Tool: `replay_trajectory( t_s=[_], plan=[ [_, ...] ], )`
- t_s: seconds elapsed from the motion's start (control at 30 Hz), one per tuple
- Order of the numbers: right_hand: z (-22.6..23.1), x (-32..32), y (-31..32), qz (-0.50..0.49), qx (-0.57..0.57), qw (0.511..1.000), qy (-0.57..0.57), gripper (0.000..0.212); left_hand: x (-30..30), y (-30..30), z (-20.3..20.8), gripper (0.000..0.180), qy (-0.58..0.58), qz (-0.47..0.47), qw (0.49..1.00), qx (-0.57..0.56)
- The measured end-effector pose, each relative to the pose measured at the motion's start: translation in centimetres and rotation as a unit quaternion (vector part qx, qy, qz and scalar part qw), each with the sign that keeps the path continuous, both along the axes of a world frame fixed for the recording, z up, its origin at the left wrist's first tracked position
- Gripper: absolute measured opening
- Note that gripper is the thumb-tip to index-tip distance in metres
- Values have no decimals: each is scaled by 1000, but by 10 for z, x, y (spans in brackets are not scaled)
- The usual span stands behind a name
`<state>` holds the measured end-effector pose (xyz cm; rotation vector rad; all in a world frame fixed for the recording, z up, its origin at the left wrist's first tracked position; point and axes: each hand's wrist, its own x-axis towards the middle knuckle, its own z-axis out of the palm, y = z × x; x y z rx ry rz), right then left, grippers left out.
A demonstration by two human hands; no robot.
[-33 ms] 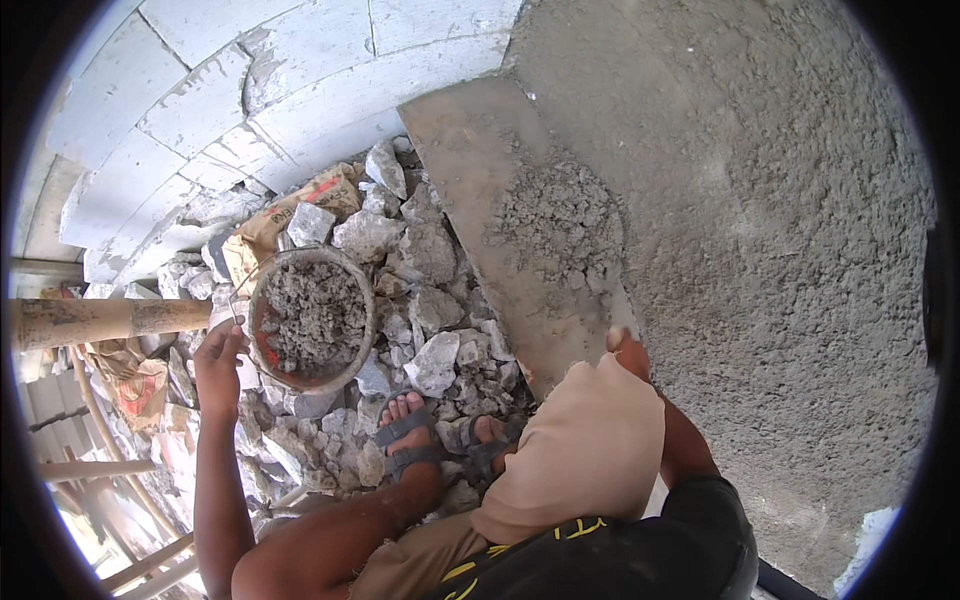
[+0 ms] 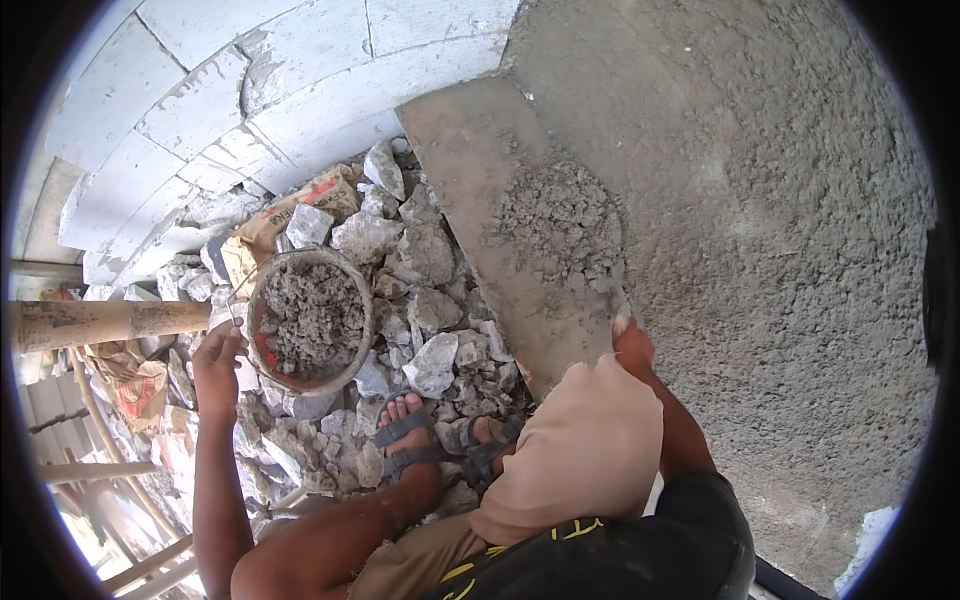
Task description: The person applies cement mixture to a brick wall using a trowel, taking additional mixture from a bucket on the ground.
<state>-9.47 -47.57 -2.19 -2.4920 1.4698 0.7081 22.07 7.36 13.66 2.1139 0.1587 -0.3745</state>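
A round bucket (image 2: pixel 366 330) full of grey, crumbly mortar (image 2: pixel 315 320) stands on the rubble at my left. My left hand (image 2: pixel 218 362) is closed on its thin wire handle (image 2: pixel 234 305), at the bucket's left side. A flat board (image 2: pixel 455 150) slopes between the rubble and the rough grey wall, with a heap of mortar (image 2: pixel 565 220) on it. By the board's lower right edge is my right hand (image 2: pixel 634 348), fingers curled. A pale bit shows at its tip, but my knee and the hand itself hide what it grips, if anything.
Broken stones (image 2: pixel 435 365) lie under my sandalled feet. White blocks (image 2: pixel 330 60) form a wall at the far left. A bamboo pole (image 2: pixel 120 322) reaches in beside the bucket, near torn paper sacks (image 2: pixel 290 215). The rough cement surface (image 2: pixel 780 250) fills the right side.
My right hand has shifted slightly up and turned at the board's edge. My left hand and the bucket have stayed in place.
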Motion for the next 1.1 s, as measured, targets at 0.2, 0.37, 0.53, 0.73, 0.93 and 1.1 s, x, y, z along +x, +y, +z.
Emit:
replay_trajectory(
  t_s=[0.2,0.37,0.53,0.73,0.93,1.1],
  plan=[
    [4,17,-16,37,-59,998,5,46,6,7,1,24,-8,-10,1000,9],
    [-9,14,-1,19,-76,995,-68,45,4,2,7,25,-4,0,999,36],
    [-25,66,-8,38,-98,987,-121,46,2,0,8,26,-9,-9,1000,14],
    [-28,94,-11,46,-104,980,-165,46,0,4,7,25,-18,-34,998,42],
    [-9,78,-9,59,-117,977,-168,45,0,-4,12,26,-9,-29,999,34],
    [37,95,3,89,-91,971,-201,46,2,9,4,25,0,-13,1000,29]
  ],
)
